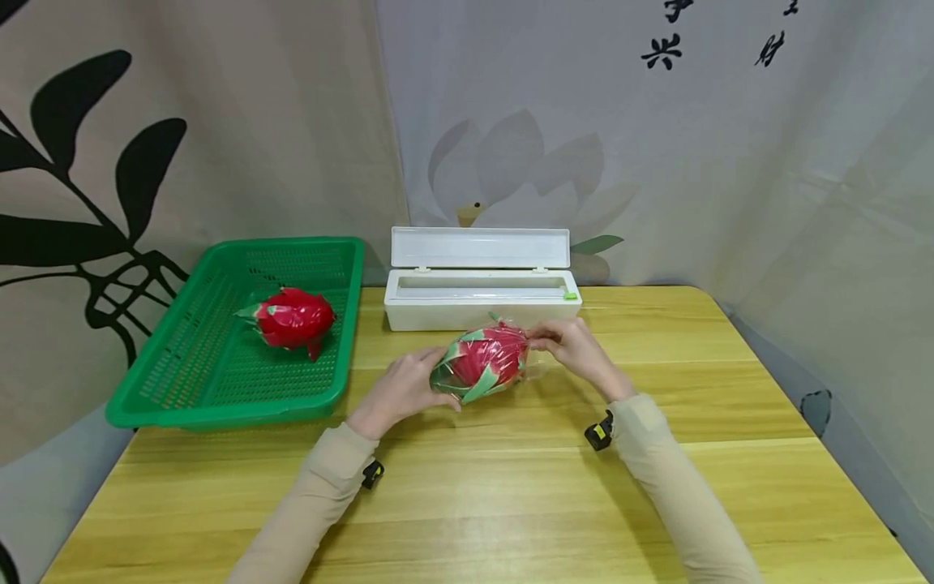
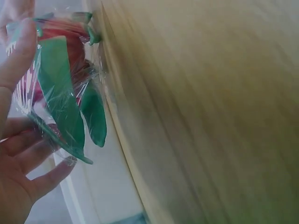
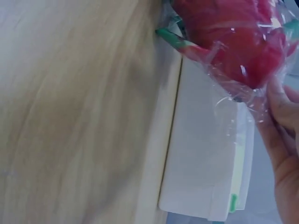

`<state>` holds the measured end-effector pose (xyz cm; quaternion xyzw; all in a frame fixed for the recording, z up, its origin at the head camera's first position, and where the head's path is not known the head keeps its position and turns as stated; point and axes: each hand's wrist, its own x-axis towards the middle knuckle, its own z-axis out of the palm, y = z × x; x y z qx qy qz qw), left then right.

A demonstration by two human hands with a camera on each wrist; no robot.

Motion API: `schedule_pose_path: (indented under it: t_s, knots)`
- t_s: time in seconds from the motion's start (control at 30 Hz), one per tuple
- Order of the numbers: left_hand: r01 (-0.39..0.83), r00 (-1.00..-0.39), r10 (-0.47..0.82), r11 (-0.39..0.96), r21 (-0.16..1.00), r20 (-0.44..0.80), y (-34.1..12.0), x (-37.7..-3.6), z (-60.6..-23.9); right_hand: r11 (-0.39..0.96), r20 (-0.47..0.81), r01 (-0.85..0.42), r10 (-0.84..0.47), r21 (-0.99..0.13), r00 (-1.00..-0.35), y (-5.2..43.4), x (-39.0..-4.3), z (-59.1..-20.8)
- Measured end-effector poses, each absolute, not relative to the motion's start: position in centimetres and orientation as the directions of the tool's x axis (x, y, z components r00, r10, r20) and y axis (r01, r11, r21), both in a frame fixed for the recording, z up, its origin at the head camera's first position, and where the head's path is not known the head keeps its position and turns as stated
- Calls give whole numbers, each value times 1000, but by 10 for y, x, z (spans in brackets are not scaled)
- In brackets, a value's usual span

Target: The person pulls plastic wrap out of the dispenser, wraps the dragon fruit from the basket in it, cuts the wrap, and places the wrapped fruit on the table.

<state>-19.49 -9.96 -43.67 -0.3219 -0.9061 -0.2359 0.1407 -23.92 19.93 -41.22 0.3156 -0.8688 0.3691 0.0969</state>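
Dragon fruit (image 1: 484, 362), red with green scales and covered in clear cling film, sits at the middle of the head view, low over the wooden surface (image 1: 511, 487) and just in front of the white cling-film dispenser box (image 1: 481, 298). The left hand (image 1: 400, 391) cups the fruit's left end, its fingers (image 1: 438, 399) curled under and around the wrapped skin; in the left wrist view the same fruit (image 2: 56, 88) fills the upper left of the frame, with the left hand (image 2: 18, 182) below it, its fingers (image 2: 51, 179) lying against the film. The right hand (image 1: 576, 349) holds the fruit's right end, where its fingers (image 1: 543, 341) are pressed together on the bunched film. In the right wrist view the fruit (image 3: 233, 37) shows at the upper right with loose crinkled film hanging off it, the right hand (image 3: 282, 154) at the right edge of the frame, and the dispenser box (image 3: 205, 163) below the fruit. The box stands with its lid (image 1: 479, 247) raised at the centre of the head view. At the left of that view a green plastic basket (image 1: 182, 389) lies on the surface, well apart from the hands, and a second wrapped dragon fruit (image 1: 293, 319) lies inside it. Both sleeves (image 1: 679, 487) are beige.
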Motion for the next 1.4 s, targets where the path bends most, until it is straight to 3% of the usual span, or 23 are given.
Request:
schedule_pose_path:
  t_s: [0.13, 0.3, 0.53, 0.97, 1.4]
  knots:
    - [655, -747, 528, 688, 313, 404, -98, -197, -437, 515, 399, -604, -459, -609, -794, 201, -241, -414]
    - [643, -758, 519, 694, 322, 396, -98, -201, -437, 483, 400, -655, -532, -581, -747, 210, -246, -414]
    - [651, -756, 532, 667, 362, 381, -101, -207, -433, 508, 270, -676, -656, -533, -705, 221, -246, -406]
    - [643, -765, 550, 626, 441, 336, -107, -213, -433, 559, 394, -677, -552, -479, -735, 211, -244, -409]
    - [650, -738, 626, 557, 518, 253, -104, -218, -422, 551, 432, -610, -430, -570, -792, 207, -245, -428]
